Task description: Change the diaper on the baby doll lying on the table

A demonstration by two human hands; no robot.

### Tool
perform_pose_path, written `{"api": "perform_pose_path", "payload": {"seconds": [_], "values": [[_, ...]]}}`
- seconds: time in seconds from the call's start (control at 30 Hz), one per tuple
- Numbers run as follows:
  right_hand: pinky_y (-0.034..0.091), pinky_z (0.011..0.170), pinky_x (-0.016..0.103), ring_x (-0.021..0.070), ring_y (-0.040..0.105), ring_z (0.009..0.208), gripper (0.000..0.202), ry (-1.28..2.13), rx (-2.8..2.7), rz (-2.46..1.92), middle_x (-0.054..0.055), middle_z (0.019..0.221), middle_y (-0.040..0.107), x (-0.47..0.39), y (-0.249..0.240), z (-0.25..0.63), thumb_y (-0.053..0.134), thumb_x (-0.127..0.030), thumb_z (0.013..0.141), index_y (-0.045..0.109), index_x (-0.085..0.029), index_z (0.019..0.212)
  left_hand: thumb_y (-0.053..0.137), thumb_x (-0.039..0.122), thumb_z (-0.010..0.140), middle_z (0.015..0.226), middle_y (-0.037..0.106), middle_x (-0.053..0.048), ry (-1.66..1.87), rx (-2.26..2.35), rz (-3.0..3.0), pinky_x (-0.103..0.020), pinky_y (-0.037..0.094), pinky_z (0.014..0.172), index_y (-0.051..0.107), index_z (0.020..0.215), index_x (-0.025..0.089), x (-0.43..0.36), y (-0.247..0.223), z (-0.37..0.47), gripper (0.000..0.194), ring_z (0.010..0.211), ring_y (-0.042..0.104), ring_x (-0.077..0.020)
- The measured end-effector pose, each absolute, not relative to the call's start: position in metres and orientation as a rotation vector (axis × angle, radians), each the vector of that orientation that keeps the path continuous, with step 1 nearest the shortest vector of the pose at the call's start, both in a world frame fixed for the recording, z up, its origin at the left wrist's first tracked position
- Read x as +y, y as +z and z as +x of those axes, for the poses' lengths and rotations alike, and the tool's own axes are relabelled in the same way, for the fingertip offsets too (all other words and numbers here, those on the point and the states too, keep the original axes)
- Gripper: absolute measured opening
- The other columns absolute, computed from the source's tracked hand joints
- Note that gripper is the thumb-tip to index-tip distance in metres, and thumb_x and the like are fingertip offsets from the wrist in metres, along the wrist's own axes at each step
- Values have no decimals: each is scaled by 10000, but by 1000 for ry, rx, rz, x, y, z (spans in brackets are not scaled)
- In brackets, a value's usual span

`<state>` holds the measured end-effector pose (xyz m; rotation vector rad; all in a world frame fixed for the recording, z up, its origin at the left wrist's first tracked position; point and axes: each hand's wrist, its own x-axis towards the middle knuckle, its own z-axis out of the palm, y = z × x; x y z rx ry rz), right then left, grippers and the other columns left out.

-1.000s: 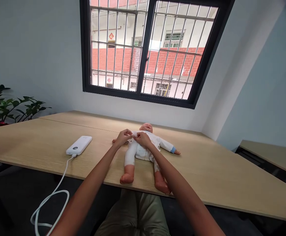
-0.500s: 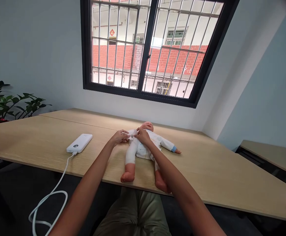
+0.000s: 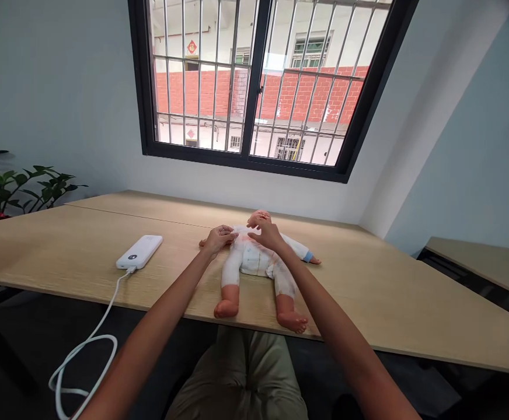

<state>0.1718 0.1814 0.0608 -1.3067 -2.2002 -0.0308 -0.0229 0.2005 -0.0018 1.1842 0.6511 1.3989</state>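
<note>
The left hand's fingers (image 3: 225, 232) still pinch the white garment (image 3: 254, 261) at the doll's shoulder, while the right hand (image 3: 267, 233) has let go and spread open over the chest by the chin — the joint tug at the collar is over. The doll (image 3: 257, 265) lies face-up mid-frame on the table (image 3: 62, 251), feet at its near edge; a power bank (image 3: 139, 252) rests to the left.
</note>
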Motion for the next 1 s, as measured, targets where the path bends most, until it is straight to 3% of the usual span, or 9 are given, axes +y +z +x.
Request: {"api": "perform_pose_path", "payload": {"seconds": [0.13, 0.23, 0.43, 0.63, 0.8, 0.93, 1.0], "values": [[398, 993, 434, 279, 528, 1198, 360, 150, -2281, -1300, 53, 1233, 633, 181, 42, 207, 682, -431, 785, 681, -280, 1112, 872, 348, 468, 614, 634, 17, 1469, 724, 1277, -248, 432, 573, 639, 717, 150, 200, 0, -6, 395, 544, 536, -93], [352, 1067, 412, 251, 507, 1225, 432, 253, -2255, -1258, 63, 1268, 614, 179, 26, 211, 654, -422, 808, 644, -259, 1208, 817, 308, 529, 655, 659, -14, 1518, 747, 1417, -269, 458, 633, 657, 685, 146, 201, 2, 10, 276, 613, 581, -126], [288, 1121, 444, 297, 442, 1280, 483, 313, -2145, -1256, 62, 1294, 590, 173, 14, 208, 686, -451, 770, 645, -273, 1217, 668, 185, 645, 673, 693, -33, 1508, 846, 1876, -287, 457, 681, 681, 635, 154, 200, 9, 29, 35, 668, 613, -162], [314, 1116, 452, 291, 410, 1301, 541, 413, -2021, -1243, 43, 1344, 543, 177, 4, 213, 710, -537, 704, 657, -303, 1189, 666, 136, 667, 642, 694, -22, 1402, 885, 2110, -265, 430, 620, 695, 609, 160, 192, 9, 32, 69, 618, 585, -150], [317, 1115, 421, 276, 451, 1277, 480, 449, -1964, -1160, 41, 1292, 588, 176, 2, 212, 742, -485, 685, 687, -300, 1124, 653, 277, 766, 763, 741, -51, 1301, 907, 2192, -281, 470, 666, 742, 740, 163, 183, 4, 25, 147, 703, 642, -182], [384, 1063, 391, 225, 542, 1188, 463, 581, -1856, -1053, 80, 1243, 623, 174, 5, 213, 686, -427, 752, 649, -214, 1161, 567, 330, 846, 868, 754, -63, 1316, 875, 2058, -308, 505, 777, 693, 1104, 162, 179, 3, 16, 333, 842, 689, -207], [413, 1033, 370, 210, 572, 1141, 341, 596, -1778, -1022, 87, 1177, 651, 173, 6, 214, 652, -384, 779, 684, -186, 1055, 569, 307, 845, 906, 752, -62, 1307, 866, 2020, -334, 498, 859, 624, 1225, 170, 179, 2, 14, 408, 913, 689, -210]]}}
